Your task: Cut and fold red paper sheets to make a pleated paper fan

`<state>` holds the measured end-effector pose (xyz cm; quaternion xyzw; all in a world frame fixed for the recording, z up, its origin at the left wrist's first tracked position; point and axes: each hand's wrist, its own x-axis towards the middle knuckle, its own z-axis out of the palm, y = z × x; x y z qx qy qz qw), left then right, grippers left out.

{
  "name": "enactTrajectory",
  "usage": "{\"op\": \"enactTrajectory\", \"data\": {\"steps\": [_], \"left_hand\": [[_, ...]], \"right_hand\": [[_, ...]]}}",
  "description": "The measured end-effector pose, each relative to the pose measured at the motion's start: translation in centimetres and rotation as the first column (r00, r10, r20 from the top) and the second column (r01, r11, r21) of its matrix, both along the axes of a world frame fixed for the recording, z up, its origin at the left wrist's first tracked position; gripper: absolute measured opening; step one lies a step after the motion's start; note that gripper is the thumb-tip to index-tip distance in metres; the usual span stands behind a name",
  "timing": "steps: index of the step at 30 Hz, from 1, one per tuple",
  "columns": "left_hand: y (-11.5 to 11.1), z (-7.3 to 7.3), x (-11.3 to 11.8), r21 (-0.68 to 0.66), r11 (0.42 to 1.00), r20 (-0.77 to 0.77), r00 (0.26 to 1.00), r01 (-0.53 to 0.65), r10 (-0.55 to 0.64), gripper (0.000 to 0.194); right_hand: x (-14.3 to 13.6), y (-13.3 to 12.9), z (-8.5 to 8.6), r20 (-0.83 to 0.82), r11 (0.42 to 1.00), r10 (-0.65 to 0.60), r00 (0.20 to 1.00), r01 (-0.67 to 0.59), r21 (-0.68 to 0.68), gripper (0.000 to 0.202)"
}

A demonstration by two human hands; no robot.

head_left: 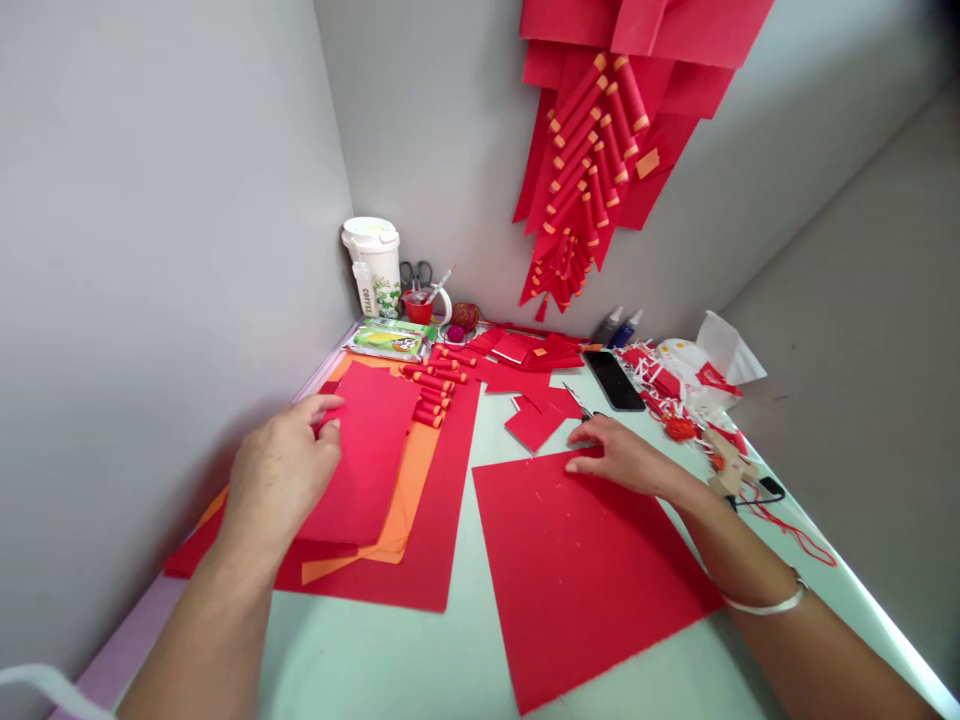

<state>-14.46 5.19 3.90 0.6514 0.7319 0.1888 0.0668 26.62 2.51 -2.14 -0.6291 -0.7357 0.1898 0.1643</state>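
The small sheet (367, 450) is at 8 o'clock, its left edge pinched in the left hand's (292, 460) grip; a sharp tug could drag the orange paper (412, 492) beneath and scatter the tubes (433, 381) at 2 o'clock from it. The large sheet (577, 580) lies at 5 o'clock, the right hand's (619, 455) grip spread at its far edge, where scissors (586, 411) at the hand's 11 o'clock could nick a careless finger.
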Motion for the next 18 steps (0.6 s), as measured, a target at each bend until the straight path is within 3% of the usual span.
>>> {"op": "enactTrajectory", "data": {"steps": [5,12,15,18], "left_hand": [[-0.1,0.0,0.0,-0.035,0.999,-0.085,0.996,0.032,-0.035,0.042],[-0.3,0.2,0.3,-0.067,0.997,-0.147,0.987,0.047,-0.057,0.042],[-0.6,0.5,0.6,-0.004,1.0,-0.157,0.987,0.031,-0.031,0.046],[-1.1,0.7,1.5,0.136,0.989,-0.095,0.995,0.055,-0.042,0.047]], "right_hand": [[-0.5,-0.1,0.9,0.04,0.986,0.116,0.993,-0.11,-0.127,0.039],[-0.9,1.0,2.1,-0.019,0.955,0.157,0.987,-0.157,-0.25,0.024],[-0.4,0.7,4.3,-0.082,0.938,0.163,0.983,-0.18,-0.296,0.022],[0.7,-0.2,8.6,-0.131,0.941,0.145,0.981,-0.177,-0.288,0.022]]}}
